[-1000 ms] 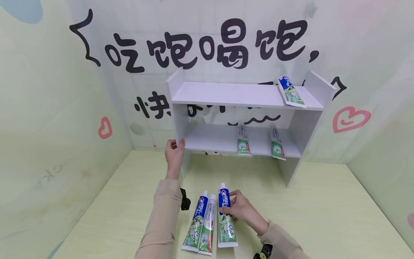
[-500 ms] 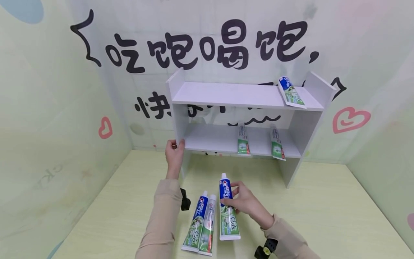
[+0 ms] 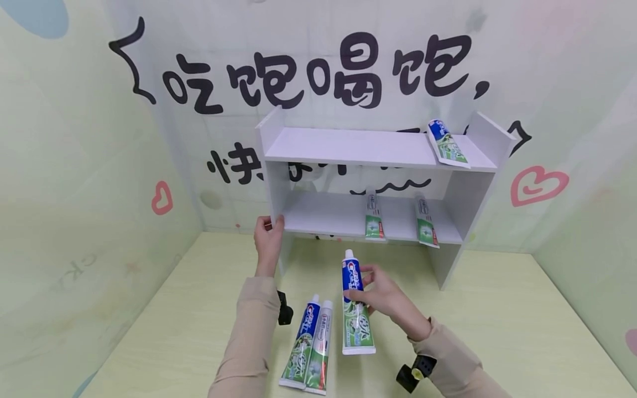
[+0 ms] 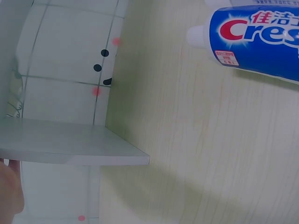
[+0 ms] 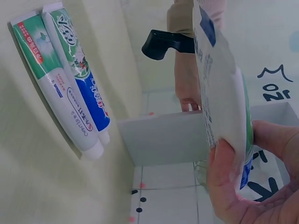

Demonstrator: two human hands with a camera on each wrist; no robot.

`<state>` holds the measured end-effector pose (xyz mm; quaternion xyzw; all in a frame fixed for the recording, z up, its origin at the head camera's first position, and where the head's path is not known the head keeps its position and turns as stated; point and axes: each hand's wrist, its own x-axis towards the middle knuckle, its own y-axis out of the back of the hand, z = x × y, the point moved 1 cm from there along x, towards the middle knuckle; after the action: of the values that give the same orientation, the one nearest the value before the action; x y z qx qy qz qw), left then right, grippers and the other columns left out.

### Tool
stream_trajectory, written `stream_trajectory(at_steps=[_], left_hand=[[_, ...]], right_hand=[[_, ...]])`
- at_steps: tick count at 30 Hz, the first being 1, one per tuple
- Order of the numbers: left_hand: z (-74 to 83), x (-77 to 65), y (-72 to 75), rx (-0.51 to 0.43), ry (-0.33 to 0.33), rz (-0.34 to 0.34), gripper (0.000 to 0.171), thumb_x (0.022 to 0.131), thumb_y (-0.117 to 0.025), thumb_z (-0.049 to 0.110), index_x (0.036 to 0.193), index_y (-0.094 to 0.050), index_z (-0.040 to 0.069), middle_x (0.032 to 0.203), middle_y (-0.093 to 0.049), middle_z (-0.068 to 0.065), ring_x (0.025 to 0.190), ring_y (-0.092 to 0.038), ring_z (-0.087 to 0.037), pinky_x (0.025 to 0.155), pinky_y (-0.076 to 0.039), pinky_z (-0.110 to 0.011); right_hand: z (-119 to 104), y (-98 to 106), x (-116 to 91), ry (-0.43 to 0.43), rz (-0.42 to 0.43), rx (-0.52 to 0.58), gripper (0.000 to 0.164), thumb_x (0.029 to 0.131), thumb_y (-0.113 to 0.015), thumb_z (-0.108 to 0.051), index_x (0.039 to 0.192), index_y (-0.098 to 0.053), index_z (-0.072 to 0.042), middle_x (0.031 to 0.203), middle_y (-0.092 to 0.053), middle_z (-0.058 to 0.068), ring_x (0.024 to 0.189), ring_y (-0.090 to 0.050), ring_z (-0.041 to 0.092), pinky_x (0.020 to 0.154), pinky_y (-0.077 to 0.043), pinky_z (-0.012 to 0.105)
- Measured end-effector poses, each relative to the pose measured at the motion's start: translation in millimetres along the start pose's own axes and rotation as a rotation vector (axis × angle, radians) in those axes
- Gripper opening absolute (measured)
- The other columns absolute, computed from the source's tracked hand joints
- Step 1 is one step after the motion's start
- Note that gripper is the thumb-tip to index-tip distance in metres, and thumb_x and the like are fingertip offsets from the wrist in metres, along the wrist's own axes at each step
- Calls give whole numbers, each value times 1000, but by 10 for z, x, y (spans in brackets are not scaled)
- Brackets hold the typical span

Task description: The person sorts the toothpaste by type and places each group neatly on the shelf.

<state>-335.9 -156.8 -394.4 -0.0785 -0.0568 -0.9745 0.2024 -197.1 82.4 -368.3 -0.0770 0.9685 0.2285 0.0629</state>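
Nearest me, at the bottom centre of the frame, two toothpaste tubes lie side by side on the pale wooden table, touching: a blue-and-green Crest tube and, to its right, a silver-and-green tube. Both caps point towards the shelving. Beige sleeves come in from the lower edge, a black device strapped at each wrist.

Just right of that pair, the right hand pinches another blue-and-green tube between thumb and fingers, holding it up off the table, white cap foremost and flat end towards me. Left of centre, the left hand grips the side panel of a white shelf unit, thumb against its front edge.

On the unit's lower shelf, two silver-and-green tubes lie well apart, one right of centre, the other farther right. A blue-and-green tube on the top shelf sits at upper right. Behind, big black lettering crosses the pale wall.
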Motion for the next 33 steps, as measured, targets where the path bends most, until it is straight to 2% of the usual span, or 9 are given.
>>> stream_trajectory(at_steps=[12,33], left_hand=[[-17,2,11,16,5,-2,34,89,-53,32,108,-48,4,106,-53,-12,91,-49,-22,73,-40,-31],[-11,6,7,-5,2,4,33,89,-54,30,108,-48,3,106,-53,-12,92,-49,-21,73,-40,-30]], right_hand=[[-240,227,18,48,51,-22,67,77,-71,-14,131,-34,2,103,-50,20,71,-59,21,52,-52,29],[-705,651,-1,58,71,-65,72,81,-67,-22,138,-26,-4,120,-44,21,86,-59,24,62,-53,26]])
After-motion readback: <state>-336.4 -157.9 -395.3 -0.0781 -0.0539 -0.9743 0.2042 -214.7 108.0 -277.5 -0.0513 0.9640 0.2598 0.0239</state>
